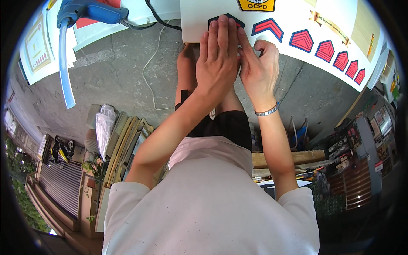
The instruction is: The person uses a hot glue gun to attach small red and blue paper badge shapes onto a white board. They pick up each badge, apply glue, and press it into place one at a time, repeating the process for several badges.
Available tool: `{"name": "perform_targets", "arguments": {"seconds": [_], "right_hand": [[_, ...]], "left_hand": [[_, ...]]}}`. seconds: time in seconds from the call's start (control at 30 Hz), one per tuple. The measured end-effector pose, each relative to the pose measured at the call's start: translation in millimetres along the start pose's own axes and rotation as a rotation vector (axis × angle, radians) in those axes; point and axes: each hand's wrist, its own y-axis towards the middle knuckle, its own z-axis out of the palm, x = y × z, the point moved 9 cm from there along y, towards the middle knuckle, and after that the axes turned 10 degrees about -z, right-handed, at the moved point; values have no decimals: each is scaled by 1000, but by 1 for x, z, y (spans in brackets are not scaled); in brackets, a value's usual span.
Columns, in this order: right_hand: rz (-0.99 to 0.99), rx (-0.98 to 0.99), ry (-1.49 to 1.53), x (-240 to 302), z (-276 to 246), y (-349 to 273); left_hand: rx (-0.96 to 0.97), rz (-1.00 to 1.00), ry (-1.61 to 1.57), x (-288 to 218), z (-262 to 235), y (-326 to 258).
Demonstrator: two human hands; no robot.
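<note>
My left hand [219, 55] lies flat with its fingers stretched out together over a dark-edged chevron patch [236, 19] on a white board [195, 29]. The hand hides most of that patch. Close beside it, my right hand [260, 70] touches the patch's near right edge with one extended digit. Its other fingers are loosely bent, with nothing visible in them. A metal bracelet [267, 111] circles the right wrist. Further right on the board runs a curved row of red chevron patches [268, 29] with navy borders, shrinking toward the right.
A blue glue gun [95, 12] with a long translucent glue stick [65, 68] lies at upper left. Its black cable [159, 17] runs toward the board. A white cord [146, 70] trails over the concrete floor [114, 76]. Stacked panels [123, 146] stand at my left.
</note>
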Motion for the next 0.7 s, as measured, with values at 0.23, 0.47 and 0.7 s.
{"name": "perform_targets", "arguments": {"seconds": [0.23,0.47,0.7], "right_hand": [[29,13,59,-3,0,1],[8,-9,64,-2,0,1],[-38,-69,79,4,-12,-6]], "left_hand": [[-2,3,31,1,3,-1],[-38,-4,69,5,7,-3],[-82,-50,58,6,6,-2]]}}
